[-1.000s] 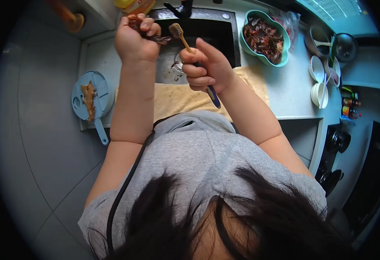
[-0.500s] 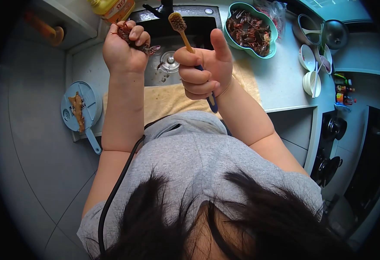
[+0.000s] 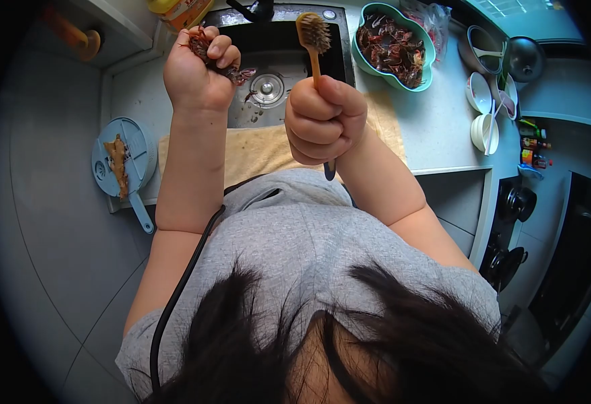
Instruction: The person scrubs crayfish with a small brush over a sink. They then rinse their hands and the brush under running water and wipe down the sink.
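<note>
My left hand (image 3: 199,74) is closed around a dark red crayfish (image 3: 209,55), whose tail end sticks out to the right over the sink (image 3: 247,116). In my right hand (image 3: 326,121) is a toothbrush (image 3: 315,42), held upright in a fist, its brown worn bristles above the fingers and its blue handle end below. The brush and the crayfish are apart. Small dark bits lie near the sink's round drain (image 3: 266,88). A green bowl (image 3: 431,59) full of crayfish stands to the right of the sink.
A tan towel (image 3: 262,149) lies along the counter's front edge. At the left is a light blue round lid (image 3: 141,156) with ginger on it. White bowls (image 3: 483,135) and a pan (image 3: 480,48) stand at the right. A yellow bottle (image 3: 181,12) stands behind my left hand.
My right hand has turned and its raised thumb has folded over the brush handle. The brush head has moved up and right, away from the crayfish. My left hand keeps its hold.
</note>
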Demonstrator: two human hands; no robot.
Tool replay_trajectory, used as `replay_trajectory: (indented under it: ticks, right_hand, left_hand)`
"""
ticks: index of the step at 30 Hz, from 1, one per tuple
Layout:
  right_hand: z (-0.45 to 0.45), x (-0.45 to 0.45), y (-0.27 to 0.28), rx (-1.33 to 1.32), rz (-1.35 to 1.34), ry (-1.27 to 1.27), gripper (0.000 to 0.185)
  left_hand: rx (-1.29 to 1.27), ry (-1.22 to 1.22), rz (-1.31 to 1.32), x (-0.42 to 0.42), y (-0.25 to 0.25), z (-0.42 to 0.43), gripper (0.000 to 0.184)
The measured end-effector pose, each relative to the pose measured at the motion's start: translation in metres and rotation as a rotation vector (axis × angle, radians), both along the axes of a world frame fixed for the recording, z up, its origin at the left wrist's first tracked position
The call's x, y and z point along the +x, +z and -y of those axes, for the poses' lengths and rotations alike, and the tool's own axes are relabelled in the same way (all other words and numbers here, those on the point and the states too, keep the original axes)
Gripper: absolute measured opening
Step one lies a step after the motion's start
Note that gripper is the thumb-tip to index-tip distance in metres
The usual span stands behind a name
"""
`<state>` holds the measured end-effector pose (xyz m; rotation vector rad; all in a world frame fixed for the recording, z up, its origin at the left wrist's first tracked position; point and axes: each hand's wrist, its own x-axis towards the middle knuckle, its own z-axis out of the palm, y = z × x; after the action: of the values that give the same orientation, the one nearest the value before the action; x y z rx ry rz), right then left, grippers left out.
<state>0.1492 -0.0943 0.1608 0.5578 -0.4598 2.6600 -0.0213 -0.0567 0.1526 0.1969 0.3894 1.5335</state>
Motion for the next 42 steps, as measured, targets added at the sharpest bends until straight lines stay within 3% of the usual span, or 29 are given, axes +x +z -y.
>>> replay_trajectory:
  ticks: [24, 30, 32, 35, 36, 38, 42]
  right_hand:
    - [0.0, 0.001, 0.003, -0.041, -0.132, 0.082, 0.032]
    - [0.001, 0.003, 0.001, -0.009, -0.017, -0.055, 0.032]
    - [0.001, 0.007, 0.013, 0.13, 0.591, -0.409, 0.035]
    - [-0.005, 0.009, 0.014, 0.878, 1.17, -0.846, 0.034]
    - [-0.006, 0.008, 0.014, 0.877, 1.165, -0.847, 0.034]
    - [-0.007, 0.007, 0.016, 1.412, 1.427, -1.043, 0.031]
    - [-0.006, 0.005, 0.018, 1.482, 1.548, -0.931, 0.029]
  left_hand:
    - [-0.068, 0.036, -0.01, 0.008, 0.004, 0.004, 0.023]
    - [-0.017, -0.047, 0.031, 0.003, -0.005, 0.001, 0.024]
    - [-0.025, -0.051, 0.028, 0.005, -0.002, 0.002, 0.023]
    - [-0.035, -0.071, 0.03, 0.007, 0.004, 0.005, 0.022]
    - [-0.036, -0.116, 0.077, 0.007, 0.004, 0.005, 0.021]
    - [-0.05, -0.157, 0.131, 0.007, 0.002, 0.003, 0.021]
    - [-0.108, -0.141, 0.086, 0.006, 0.008, 0.004, 0.019]
